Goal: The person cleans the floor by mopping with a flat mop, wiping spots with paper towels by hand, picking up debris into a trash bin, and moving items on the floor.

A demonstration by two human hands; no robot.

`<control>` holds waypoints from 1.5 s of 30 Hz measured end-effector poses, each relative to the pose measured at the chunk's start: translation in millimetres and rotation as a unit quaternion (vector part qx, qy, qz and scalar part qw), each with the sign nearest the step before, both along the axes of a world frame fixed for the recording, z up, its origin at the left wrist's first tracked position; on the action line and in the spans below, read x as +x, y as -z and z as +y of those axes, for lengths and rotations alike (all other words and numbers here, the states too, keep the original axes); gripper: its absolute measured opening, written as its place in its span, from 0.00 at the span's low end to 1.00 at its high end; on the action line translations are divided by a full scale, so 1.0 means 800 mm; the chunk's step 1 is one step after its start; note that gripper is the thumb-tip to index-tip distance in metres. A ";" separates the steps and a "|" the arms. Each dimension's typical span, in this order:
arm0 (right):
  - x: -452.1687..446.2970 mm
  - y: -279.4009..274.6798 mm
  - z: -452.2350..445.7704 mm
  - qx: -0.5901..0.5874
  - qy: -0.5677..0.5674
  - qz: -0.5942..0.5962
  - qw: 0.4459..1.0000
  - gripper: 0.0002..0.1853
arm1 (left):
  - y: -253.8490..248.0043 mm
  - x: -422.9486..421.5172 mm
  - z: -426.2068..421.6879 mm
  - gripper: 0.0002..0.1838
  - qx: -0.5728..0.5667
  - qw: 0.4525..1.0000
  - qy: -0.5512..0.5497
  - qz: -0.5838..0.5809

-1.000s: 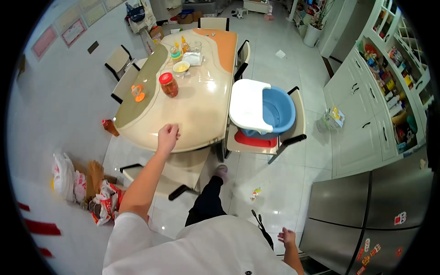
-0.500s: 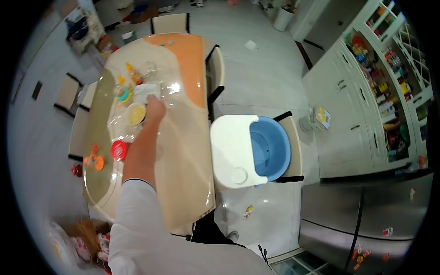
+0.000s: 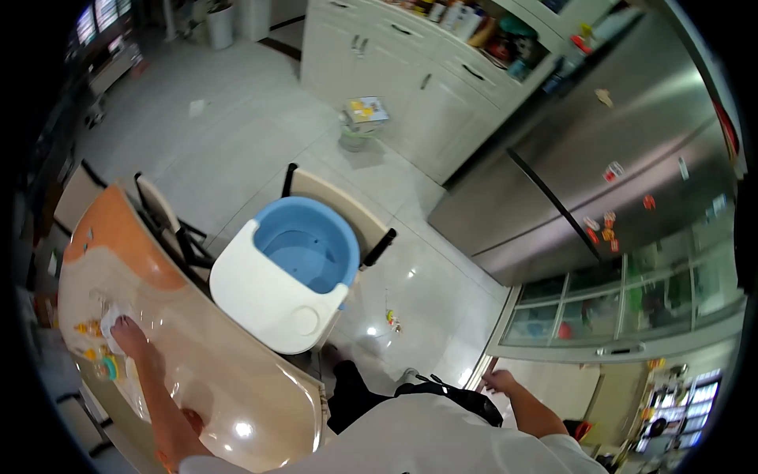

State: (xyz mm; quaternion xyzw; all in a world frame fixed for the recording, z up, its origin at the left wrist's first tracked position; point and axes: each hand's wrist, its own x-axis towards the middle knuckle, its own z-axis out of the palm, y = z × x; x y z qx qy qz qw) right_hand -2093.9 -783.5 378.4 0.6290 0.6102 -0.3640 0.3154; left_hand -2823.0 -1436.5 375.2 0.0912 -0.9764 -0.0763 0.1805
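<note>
My left hand reaches over the dining table, its fingers on a white packet or tissue. Whether it grips the white thing is hard to see. Beside it on the table stand orange-topped bottles and a bottle with a teal and yellow collar. A red-brown jar is mostly hidden behind my left forearm. At the lower right, my right hand hangs beside my body, fingers curled, near the glass sliding door.
A blue seat with a white tray rests on a chair beside the table. Other chairs line the table. A clear bin with a box on top stands by the white cabinets. The steel fridge is at right. A small colourful item lies on the floor.
The view has swung right, bringing the glass door into sight. My left hand has moved from the near table edge to the white thing. My right hand has come back into view.
</note>
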 end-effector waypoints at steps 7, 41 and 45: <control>-0.205 -0.092 -0.031 0.189 -0.237 0.410 0.861 0.16 | -0.171 0.231 0.291 0.06 0.142 0.876 0.454 -0.075; 0.120 -0.219 -0.047 0.348 -0.051 0.603 0.716 0.25 | -0.200 0.820 0.695 0.31 0.566 0.153 0.260 -0.768; 0.069 -0.208 -0.054 0.418 -0.061 0.561 0.712 0.17 | -0.188 0.801 0.690 0.29 0.595 0.151 0.239 -0.752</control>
